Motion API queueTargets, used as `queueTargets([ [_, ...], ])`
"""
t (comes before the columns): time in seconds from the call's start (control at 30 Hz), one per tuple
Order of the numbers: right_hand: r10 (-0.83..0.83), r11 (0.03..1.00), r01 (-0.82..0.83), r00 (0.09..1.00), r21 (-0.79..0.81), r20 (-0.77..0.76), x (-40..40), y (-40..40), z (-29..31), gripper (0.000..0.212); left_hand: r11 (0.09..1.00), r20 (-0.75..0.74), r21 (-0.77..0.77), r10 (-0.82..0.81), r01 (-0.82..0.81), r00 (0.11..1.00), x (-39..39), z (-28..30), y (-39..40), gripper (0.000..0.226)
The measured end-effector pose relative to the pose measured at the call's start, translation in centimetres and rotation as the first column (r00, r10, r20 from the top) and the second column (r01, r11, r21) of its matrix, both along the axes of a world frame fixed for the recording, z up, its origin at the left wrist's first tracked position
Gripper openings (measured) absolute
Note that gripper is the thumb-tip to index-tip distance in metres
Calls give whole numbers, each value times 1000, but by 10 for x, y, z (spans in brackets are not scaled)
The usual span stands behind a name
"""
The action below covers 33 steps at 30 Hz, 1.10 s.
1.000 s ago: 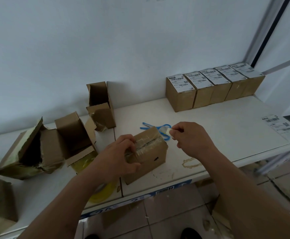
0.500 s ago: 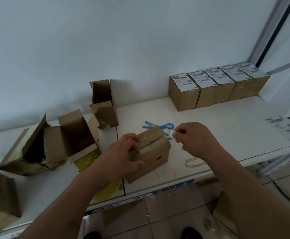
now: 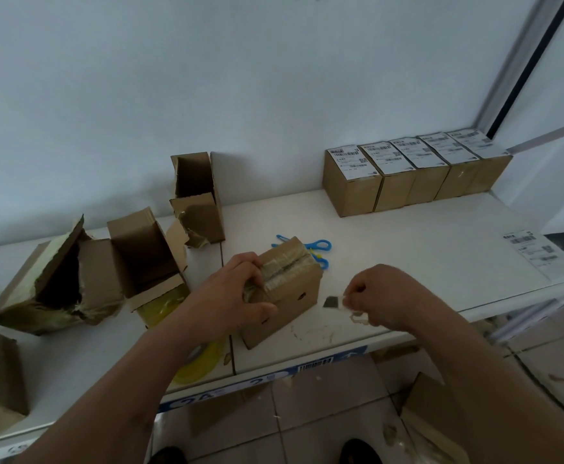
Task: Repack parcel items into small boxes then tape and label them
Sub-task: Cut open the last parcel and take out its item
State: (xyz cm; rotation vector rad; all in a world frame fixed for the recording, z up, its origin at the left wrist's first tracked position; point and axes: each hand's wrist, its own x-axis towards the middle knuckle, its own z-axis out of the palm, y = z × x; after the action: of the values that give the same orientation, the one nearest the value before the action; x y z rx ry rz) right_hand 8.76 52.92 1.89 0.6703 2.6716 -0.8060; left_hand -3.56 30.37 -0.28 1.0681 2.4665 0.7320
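a white counter (image 3: 424,242) runs along a plain pale wall (image 3: 240,78), its surface scuffed and marked with brownish tape residue near the front edge, where a blue-and-white strip with a barcode runs along the lip. near the middle of the counter sits a small taped box (image 3: 287,289), tilted a little. the left hand (image 3: 237,296) grips the box's near-left top edge, fingers curled over the tape. the right hand (image 3: 379,296), just right of the box and apart from it, pinches a small scrap of tape (image 3: 336,301) between its fingertips. blue scissors (image 3: 319,246) lie just behind the box. left of the box stand three torn, open cartons (image 3: 146,252), and a yellow tape roll (image 3: 197,363) lies partly under the left forearm. far behind and right of the box, a row of five labelled boxes (image 3: 414,172) stands against the wall. a loose shipping label (image 3: 538,252) lies at the counter's right end. below the counter's edge the floor is tiled, with cardboard on it.
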Motion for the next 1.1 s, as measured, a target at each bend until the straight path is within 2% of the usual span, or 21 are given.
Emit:
queueTargets([
  [0.07,-88,994,94,991,51,-103,0,9,6,18,1000,3,5,-8,8,1000,0,1,-1,37],
  [0.13,-170,984,177,962,12,-213,-2,13,11,17,1000,11,19,-10,10,1000,1,1,-1,41],
  [0.2,-208,978,192,931,-81,-300,-7,8,12,15,999,24,37,-1,0,1000,1,0,-1,43],
  [0.27,-201,979,178,917,-97,-344,-15,1,11,17,999,32,39,2,-3,999,1,0,-1,44],
  [0.43,-155,988,151,931,-35,-332,-30,-4,6,21,999,65,47,-10,7,998,0,0,-1,45],
  [0.8,-145,986,125,967,-106,-209,-21,3,5,14,1000,57,26,9,-11,998,2,2,1,43],
  [0.97,-218,974,183,922,-135,-321,-20,4,8,16,999,61,31,6,-8,998,3,4,0,44],
  [1.1,-192,979,159,930,-128,-315,-26,-1,8,17,999,68,37,5,-7,998,2,2,-1,44],
])
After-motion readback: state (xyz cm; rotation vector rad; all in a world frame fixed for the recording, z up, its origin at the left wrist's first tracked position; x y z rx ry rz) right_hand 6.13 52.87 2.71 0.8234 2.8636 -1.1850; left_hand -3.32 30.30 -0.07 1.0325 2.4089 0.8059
